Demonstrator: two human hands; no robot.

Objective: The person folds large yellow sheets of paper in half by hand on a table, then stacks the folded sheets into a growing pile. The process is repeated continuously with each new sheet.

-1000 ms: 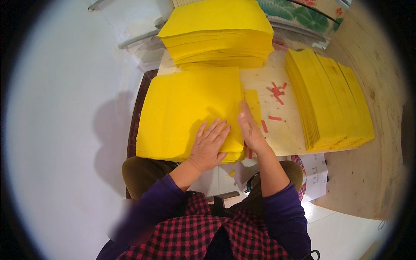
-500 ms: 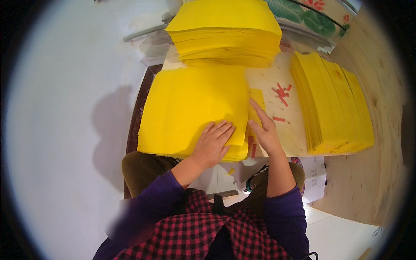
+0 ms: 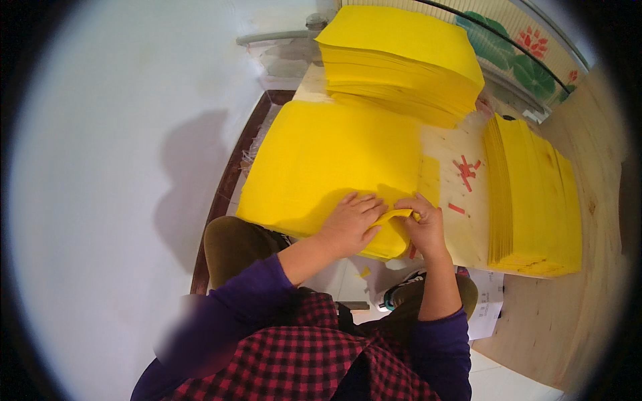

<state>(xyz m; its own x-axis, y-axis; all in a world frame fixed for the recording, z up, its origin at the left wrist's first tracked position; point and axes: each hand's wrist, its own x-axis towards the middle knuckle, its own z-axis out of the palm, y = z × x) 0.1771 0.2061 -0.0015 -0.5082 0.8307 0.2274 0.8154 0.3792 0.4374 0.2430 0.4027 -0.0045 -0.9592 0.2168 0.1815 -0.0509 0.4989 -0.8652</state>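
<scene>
Left hand [image 3: 351, 226] lies flat, slightly spread, on the stack [image 3: 334, 150] at the tabletop's [image 3: 465, 235] front-left corner; right hand [image 3: 426, 230] pinches its curled edge [image 3: 393, 215]. Press beside the curl; lift evenly.

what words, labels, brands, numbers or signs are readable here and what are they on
None can be read.
White item below the wooden board: small dark marks, too small to read.
Front yellow stack: no lettering shows.
Flowered panel: a picture, no readable words.

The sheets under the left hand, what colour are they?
The sheets are bright yellow, seen in the head view.
</scene>
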